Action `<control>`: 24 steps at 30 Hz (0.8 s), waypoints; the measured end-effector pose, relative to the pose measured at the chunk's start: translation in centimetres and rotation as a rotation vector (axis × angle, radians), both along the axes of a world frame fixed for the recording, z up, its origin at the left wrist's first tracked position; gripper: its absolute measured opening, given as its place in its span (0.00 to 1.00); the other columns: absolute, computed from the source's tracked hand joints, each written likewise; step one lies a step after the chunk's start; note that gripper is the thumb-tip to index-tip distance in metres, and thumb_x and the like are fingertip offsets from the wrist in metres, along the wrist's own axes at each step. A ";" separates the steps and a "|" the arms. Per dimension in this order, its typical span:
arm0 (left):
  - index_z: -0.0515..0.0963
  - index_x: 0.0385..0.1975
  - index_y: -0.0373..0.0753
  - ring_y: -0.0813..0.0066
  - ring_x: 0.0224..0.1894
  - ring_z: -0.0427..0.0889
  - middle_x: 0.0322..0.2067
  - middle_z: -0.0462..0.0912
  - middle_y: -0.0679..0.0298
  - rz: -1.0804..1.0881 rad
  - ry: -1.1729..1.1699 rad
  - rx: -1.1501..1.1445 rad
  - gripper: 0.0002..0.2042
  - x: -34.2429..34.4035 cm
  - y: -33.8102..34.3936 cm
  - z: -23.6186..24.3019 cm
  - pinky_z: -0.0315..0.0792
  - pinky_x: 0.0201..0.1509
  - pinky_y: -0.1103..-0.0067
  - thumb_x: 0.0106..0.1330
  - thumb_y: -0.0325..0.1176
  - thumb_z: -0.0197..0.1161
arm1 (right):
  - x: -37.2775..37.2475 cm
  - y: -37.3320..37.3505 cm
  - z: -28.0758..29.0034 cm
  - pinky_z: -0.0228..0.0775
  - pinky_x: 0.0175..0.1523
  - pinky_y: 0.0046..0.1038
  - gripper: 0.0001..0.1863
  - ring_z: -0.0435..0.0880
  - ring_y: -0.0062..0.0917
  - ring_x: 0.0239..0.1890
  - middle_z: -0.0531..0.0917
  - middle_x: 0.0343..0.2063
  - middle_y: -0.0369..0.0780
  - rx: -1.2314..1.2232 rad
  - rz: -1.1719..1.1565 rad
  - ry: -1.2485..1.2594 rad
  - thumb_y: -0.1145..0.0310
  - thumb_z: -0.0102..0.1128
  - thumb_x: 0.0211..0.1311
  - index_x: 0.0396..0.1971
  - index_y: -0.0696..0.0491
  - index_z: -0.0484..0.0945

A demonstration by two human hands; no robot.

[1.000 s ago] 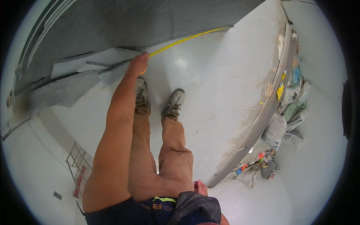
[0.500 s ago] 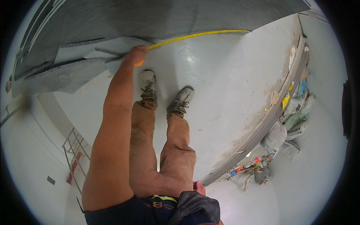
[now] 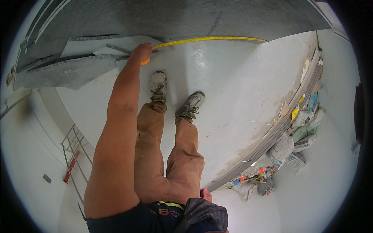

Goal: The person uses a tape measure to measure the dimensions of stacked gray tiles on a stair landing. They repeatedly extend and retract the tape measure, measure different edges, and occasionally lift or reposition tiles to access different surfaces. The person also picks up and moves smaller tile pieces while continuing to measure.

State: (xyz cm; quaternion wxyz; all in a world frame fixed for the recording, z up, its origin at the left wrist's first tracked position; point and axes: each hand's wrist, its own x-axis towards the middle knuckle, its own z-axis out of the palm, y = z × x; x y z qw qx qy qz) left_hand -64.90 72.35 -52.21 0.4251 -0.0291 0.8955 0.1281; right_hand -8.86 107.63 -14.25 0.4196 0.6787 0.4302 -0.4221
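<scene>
My left hand (image 3: pixel 143 51) is closed around a tape measure, whose orange case (image 3: pixel 145 61) shows below the fingers. From it the yellow blade (image 3: pixel 210 39) runs right along the lower edge of a big dark grey sheet (image 3: pixel 163 19), and its far end lies at the sheet's corner. Broken grey sheet pieces (image 3: pixel 74 70) lie left of this hand. Down by my right hip, my right hand (image 3: pixel 207 195) shows only in part, beside a dark grey cloth (image 3: pixel 206 215). Its fingers look curled; what they hold, if anything, is hidden.
My shoes (image 3: pixel 158 83) stand on the pale floor (image 3: pixel 233 97) below the tape. To the right lies a stack of long grey strips (image 3: pixel 268 136), with bags and rubbish (image 3: pixel 281 147) behind it along the wall. A metal railing (image 3: pixel 74 147) is at the lower left.
The view has shifted slightly, so the sheet's corner and the blade's end appear farther right and lower. My left hand keeps its grip on the tape measure. My right hand stays by the hip.
</scene>
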 end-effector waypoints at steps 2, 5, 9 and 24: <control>0.75 0.45 0.39 0.57 0.50 0.75 0.47 0.76 0.55 0.030 -0.027 -0.006 0.17 -0.5 0.1 0.4 0.69 0.55 0.66 0.70 0.41 0.42 | -0.1 0.0 0.0 0.74 0.37 0.31 0.27 0.81 0.28 0.31 0.82 0.30 0.44 -0.006 -0.004 0.022 0.50 0.38 0.70 0.40 0.62 0.76; 0.75 0.45 0.39 0.57 0.50 0.76 0.47 0.78 0.55 0.006 -0.022 -0.051 0.17 -0.9 0.1 0.3 0.70 0.54 0.65 0.70 0.43 0.43 | -0.3 -0.1 0.1 0.73 0.37 0.29 0.27 0.81 0.27 0.29 0.83 0.29 0.43 0.030 -0.095 0.046 0.50 0.42 0.69 0.37 0.62 0.77; 0.75 0.46 0.39 0.56 0.50 0.76 0.47 0.78 0.55 0.078 -0.015 -0.085 0.19 -1.3 0.0 -0.3 0.70 0.53 0.64 0.70 0.46 0.44 | -0.8 -0.3 0.2 0.74 0.38 0.29 0.27 0.82 0.27 0.29 0.83 0.29 0.43 0.023 -0.119 0.059 0.49 0.43 0.68 0.36 0.62 0.77; 0.71 0.52 0.42 0.60 0.54 0.75 0.51 0.76 0.58 0.161 -0.074 -0.264 0.20 -2.5 1.4 1.2 0.70 0.55 0.64 0.71 0.48 0.41 | -1.0 -0.6 0.4 0.74 0.36 0.30 0.28 0.82 0.28 0.31 0.82 0.29 0.46 0.007 -0.072 0.048 0.50 0.36 0.71 0.41 0.63 0.74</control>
